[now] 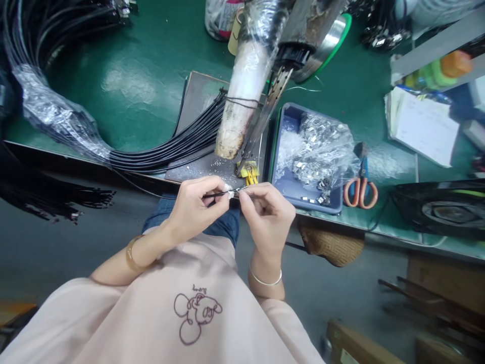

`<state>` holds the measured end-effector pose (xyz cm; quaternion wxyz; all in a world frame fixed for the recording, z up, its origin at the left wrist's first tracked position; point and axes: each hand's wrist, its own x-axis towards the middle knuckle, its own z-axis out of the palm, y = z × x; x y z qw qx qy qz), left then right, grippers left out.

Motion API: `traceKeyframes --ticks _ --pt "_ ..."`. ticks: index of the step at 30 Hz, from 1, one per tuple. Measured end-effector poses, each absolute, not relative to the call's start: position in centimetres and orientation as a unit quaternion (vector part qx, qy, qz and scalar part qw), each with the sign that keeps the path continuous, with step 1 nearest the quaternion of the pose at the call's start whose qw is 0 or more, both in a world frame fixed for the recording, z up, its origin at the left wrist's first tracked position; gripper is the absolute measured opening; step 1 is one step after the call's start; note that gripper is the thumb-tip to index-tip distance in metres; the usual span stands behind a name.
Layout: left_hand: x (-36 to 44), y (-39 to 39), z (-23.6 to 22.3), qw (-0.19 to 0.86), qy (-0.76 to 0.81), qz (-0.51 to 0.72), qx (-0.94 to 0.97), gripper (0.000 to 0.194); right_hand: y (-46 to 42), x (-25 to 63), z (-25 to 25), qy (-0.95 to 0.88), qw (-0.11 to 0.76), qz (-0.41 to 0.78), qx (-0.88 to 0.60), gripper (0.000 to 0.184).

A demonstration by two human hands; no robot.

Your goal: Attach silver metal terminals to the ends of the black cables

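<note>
My left hand (200, 205) pinches a thin black cable (216, 193) close to its end, and white wraps cover some of its fingertips. Facing it, my right hand (267, 210) is closed at the cable's tip; thin wire ends show between the two hands, but the exact piece in the right fingers is too small to make out. Just beyond them stands a soldering iron (261, 129) pointing down, its tip at a yellow piece (248, 172). A bundle of black cables (166, 146) runs in from the left over a grey board (200, 91).
A blue tray (337, 207) holds a plastic bag (322, 146) of small metal connectors. Right of it lie orange-handled scissors (359, 192). A wrapped white tube (242, 101) hangs over the board. Behind are a solder spool (337, 45) and a jar (217, 20); papers (424, 124) lie right.
</note>
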<state>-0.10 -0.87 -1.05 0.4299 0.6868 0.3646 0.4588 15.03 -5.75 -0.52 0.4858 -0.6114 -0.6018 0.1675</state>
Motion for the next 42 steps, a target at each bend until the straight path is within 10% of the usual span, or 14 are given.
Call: traceKeyframes --ticks 14,23,29,42 --pt "-0.8 -1.3 -1.3 0.263 0.286 0.473 0.791 0.019 -5.5 16.2 0.4 -0.608 0.432 0.197 -0.637 0.032" --pt "-1.2 0.3 -0.5 0.641 0.362 0.371 0.566 0.017 -5.9 16.1 -0.8 -0.573 0.585 0.006 -0.573 0.007" --pt "-0.6 1.1 -0.3 0.655 0.368 0.394 0.530 0.011 -5.4 15.6 -1.1 -0.712 0.458 -0.067 -0.527 0.020" --pt "0.3 1.9 0.3 0.614 0.409 0.408 0.537 0.010 -4.3 15.4 -1.3 -0.694 0.480 -0.033 -0.536 0.018"
